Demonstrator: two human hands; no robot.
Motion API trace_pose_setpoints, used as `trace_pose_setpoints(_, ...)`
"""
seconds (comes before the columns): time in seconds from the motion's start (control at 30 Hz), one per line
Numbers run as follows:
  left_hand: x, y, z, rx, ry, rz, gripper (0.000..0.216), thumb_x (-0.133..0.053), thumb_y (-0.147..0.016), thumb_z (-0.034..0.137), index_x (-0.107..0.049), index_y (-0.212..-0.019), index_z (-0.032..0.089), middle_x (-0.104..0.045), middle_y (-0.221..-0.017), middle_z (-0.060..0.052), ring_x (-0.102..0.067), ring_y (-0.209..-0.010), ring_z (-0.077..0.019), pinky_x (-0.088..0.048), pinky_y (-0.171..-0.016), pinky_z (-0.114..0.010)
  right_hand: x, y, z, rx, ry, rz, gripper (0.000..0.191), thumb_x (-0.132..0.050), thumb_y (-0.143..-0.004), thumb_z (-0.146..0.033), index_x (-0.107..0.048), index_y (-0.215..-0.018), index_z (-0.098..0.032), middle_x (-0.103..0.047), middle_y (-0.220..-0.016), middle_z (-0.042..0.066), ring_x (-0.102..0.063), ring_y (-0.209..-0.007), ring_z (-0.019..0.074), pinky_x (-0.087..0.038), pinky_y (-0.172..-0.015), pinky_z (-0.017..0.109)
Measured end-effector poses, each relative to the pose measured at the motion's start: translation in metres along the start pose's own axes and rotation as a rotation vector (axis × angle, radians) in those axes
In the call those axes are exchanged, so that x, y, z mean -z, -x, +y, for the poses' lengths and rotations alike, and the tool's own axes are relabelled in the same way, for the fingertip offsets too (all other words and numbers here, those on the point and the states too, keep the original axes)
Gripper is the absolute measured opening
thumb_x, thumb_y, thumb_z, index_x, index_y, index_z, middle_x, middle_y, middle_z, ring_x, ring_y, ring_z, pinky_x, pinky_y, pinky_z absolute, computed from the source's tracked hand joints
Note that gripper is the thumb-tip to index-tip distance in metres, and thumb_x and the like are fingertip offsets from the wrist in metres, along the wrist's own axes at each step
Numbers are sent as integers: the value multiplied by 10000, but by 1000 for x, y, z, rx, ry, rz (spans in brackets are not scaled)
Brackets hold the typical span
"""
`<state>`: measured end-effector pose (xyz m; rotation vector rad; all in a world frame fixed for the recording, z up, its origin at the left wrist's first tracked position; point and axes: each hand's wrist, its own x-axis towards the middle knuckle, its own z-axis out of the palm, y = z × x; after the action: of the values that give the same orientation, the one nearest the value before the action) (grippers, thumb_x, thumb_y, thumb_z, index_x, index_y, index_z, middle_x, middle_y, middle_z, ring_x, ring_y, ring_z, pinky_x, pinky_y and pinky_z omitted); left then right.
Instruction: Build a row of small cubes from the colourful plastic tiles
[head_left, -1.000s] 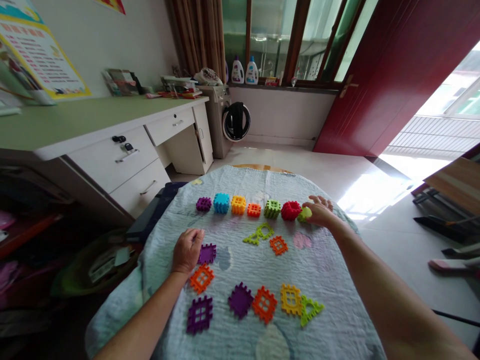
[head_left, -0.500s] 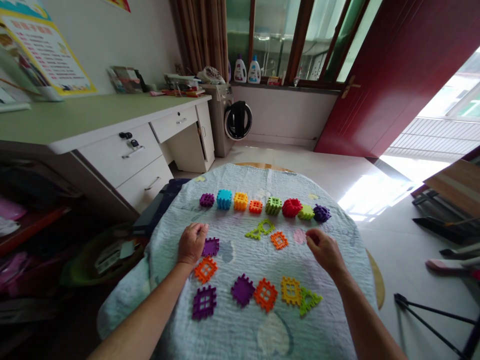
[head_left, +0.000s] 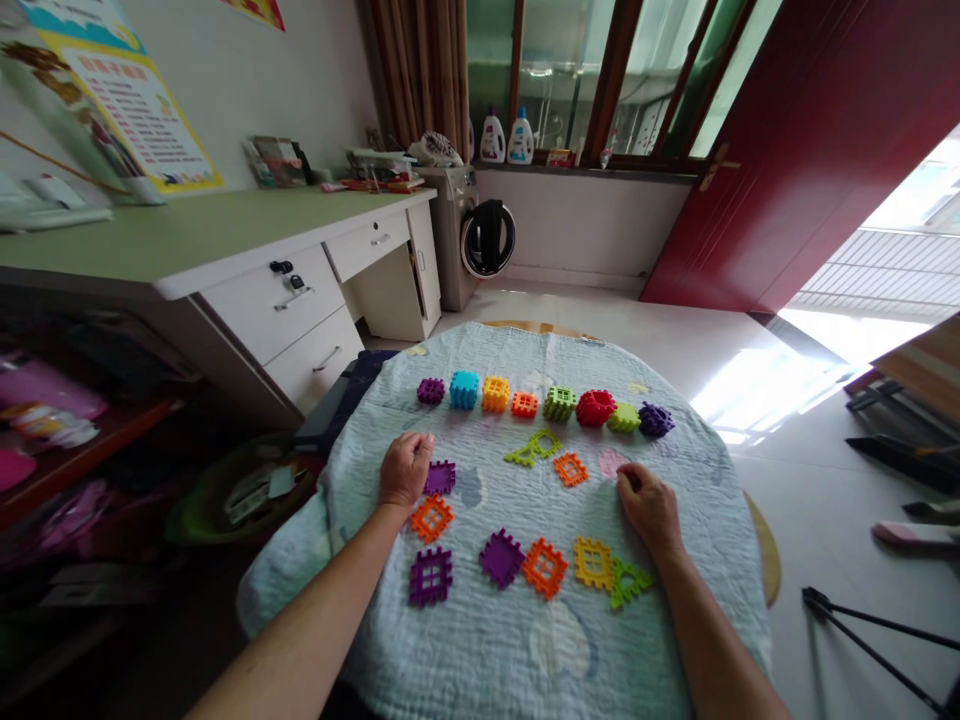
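My left hand [head_left: 407,470] is curled closed on the cloth, just beside a flat purple tile [head_left: 441,478]. An orange window tile [head_left: 431,519] and a purple window tile [head_left: 430,577] lie nearer me. My right hand [head_left: 649,508] is a loose fist on the right, with no object showing in it. Between the hands are joined light-green pieces [head_left: 534,447] and an orange tile [head_left: 571,470]. Closer in lie a purple tile [head_left: 501,558], an orange tile [head_left: 545,568], and a yellow tile [head_left: 593,562] touching a green triangle [head_left: 628,581].
A row of block stacks and cubes runs across the far side, from a purple one [head_left: 430,391] to a dark violet one [head_left: 656,420]. A pale blue cloth [head_left: 360,640] covers the round table. A desk [head_left: 247,230] stands left, a black tripod [head_left: 862,620] right.
The view has shifted, so the table appears slightly further right and higher. My right hand has settled a little lower toward the cloth. My left hand and the tiles keep their places.
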<state>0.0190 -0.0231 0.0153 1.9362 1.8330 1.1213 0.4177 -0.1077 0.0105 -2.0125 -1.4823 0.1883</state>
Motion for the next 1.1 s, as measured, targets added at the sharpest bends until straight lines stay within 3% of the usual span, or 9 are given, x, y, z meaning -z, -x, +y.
trace_pose_setpoints(0.3,-2,0,-2,4,-12,9,365,-397,-896,448,-583,-676,225,-643,-769,-54,-590,-794,-208,-449,-797,-317,1,1,-2,-5,18,-17,302,-437,-787,-391,-686,-830,-226,-719,-754,58,-659,-716,227,-449,-706,318)
trace_pose_setpoints(0.47,-2,-1,-2,1,-37,1,363,-392,-897,435,-580,-671,222,-643,-767,-55,-588,-800,-207,-444,-796,-312,3,-10,-7,-34,23,-149,242,-472,-774,-368,-676,-807,-241,-704,-741,17,-619,-679,187,-420,-650,285)
trace_pose_setpoints(0.57,-2,-1,-1,-4,-59,-13,364,-386,-902,421,-573,-666,218,-642,-764,-56,-588,-800,-205,-440,-794,-313,0,-22,-27,58,-14,-223,246,-484,-788,-357,-685,-817,-218,-705,-790,36,-600,-706,184,-428,-693,295)
trace_pose_setpoints(0.7,-2,-1,-2,-6,-68,-9,360,-387,-908,414,-572,-672,217,-634,-760,-53,-584,-792,-201,-439,-785,-308,-19,-31,-70,251,94,-244,302,-562,-780,-321,-707,-1020,-210,-677,-1094,85,-553,-991,243,-401,-858,336)
trace_pose_setpoints(0.83,-3,0,-3,-6,-71,-4,363,-387,-912,409,-572,-669,212,-632,-763,-57,-585,-793,-203,-440,-789,-314,-40,-29,-100,243,248,-326,422,-633,-757,-302,-660,-1176,-259,-611,-1205,92,-478,-1079,281,-356,-857,361)
trace_pose_setpoints(0.97,-4,0,-5,2,-60,-7,364,-392,-919,415,-591,-696,208,-637,-773,-56,-589,-805,-200,-443,-795,-308,-47,-24,-110,224,278,-354,258,-607,-805,-308,-696,-1042,-257,-620,-1142,85,-467,-1056,273,-330,-825,361)
trace_pose_setpoints(1.1,-4,0,-5,-1,-56,-4,358,-399,-918,412,-597,-701,207,-637,-776,-58,-588,-809,-203,-443,-799,-311,-38,-20,-110,345,275,-370,156,-611,-775,-234,-688,-911,-242,-633,-1079,73,-479,-1031,251,-319,-837,355)
